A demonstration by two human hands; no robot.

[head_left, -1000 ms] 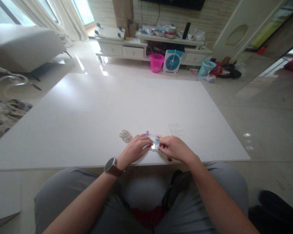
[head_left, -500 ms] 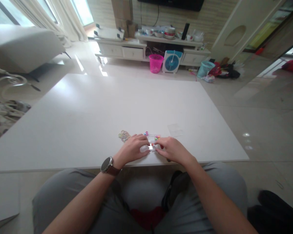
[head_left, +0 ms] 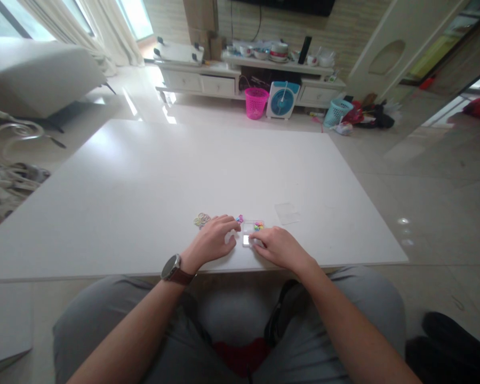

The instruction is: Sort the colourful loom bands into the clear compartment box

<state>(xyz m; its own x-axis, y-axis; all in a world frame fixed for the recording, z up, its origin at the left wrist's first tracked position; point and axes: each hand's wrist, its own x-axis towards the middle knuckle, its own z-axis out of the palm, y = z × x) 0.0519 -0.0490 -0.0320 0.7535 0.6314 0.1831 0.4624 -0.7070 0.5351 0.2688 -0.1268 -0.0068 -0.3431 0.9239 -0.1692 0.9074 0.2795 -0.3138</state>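
A small clear compartment box sits close to the table's front edge, with brightly coloured little pieces in its far right compartment. My right hand reaches over the box's near right part, index finger and thumb bent in a pinch; what is between them is too small and hidden to make out. Left of the box, my left hand is curved with thumb and fingers apart, nothing between them. Past its fingertips lie pink, purple and blue pieces. A pile of thin pale rings is partly behind this hand.
A flat clear plastic lid or sheet lies right of the box on the large white table. Beyond the table stand a pink basket, a blue and white fan and a low cabinet.
My hands have parted: the left drew back to the left and its fingers are empty. The small reddish piece seen between the hands is out of sight. More of the box shows.
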